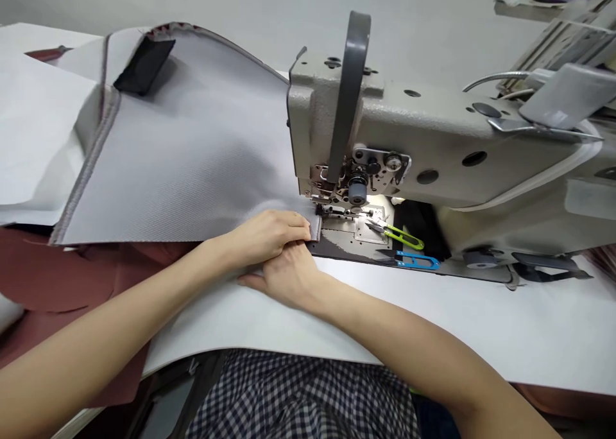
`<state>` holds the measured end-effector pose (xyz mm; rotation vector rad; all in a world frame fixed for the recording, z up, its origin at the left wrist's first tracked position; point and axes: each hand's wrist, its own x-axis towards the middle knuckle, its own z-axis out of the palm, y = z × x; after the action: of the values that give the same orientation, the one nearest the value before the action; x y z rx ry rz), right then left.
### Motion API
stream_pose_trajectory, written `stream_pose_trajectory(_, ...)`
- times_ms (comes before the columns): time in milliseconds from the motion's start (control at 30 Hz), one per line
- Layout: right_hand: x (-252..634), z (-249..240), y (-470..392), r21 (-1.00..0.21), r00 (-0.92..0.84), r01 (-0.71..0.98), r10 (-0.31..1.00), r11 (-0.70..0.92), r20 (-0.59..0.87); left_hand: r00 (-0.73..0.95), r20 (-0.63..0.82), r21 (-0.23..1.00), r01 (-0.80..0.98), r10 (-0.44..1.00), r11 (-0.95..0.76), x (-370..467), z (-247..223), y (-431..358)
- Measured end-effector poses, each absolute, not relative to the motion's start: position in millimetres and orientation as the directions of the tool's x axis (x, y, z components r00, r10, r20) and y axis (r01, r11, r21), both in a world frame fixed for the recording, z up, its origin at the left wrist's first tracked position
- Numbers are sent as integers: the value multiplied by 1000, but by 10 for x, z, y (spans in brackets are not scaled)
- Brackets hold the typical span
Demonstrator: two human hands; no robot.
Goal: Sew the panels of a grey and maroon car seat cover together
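Note:
A large grey fabric piece (192, 144) with stitched edges lies to the left of the sewing machine (394, 118), its right corner by the needle area. My left hand (267, 233) presses on the fabric's front edge near that corner, fingers closed together. Just in front and partly beneath it, my right hand (291, 275) is at the same edge, its thumb pointing left and its fingertips hidden under the left hand and fabric. A black fabric tab (145, 65) sits on the grey piece's upper left.
Yellow-green snips (404, 237) and blue snips (418, 260) lie on the machine bed right of the needle. Reddish-brown material (52, 272) hangs at the left. The white table (457, 310) runs along the front.

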<state>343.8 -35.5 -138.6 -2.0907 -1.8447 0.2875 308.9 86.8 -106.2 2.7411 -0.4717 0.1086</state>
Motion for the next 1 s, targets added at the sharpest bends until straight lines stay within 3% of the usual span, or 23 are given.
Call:
stream_pose_trajectory(200, 3587, -1304, -203, -378, 198, 907, 980, -185, -5, 942, 102, 353, -335, -320, -874, 3287, -1073, 1053)
stream_pose_trajectory(433, 3712, -1331, -23, -293, 252, 925, 968, -243, -8, 972, 43, 195, -234, -231, -952, 3506, -1120, 1233)
stream_pose_trajectory(1000, 3666, -1427, -14, -313, 300, 910, 953, -271, 46, 989, 120, 335, -127, -91, -934, 3382, -1107, 1137)
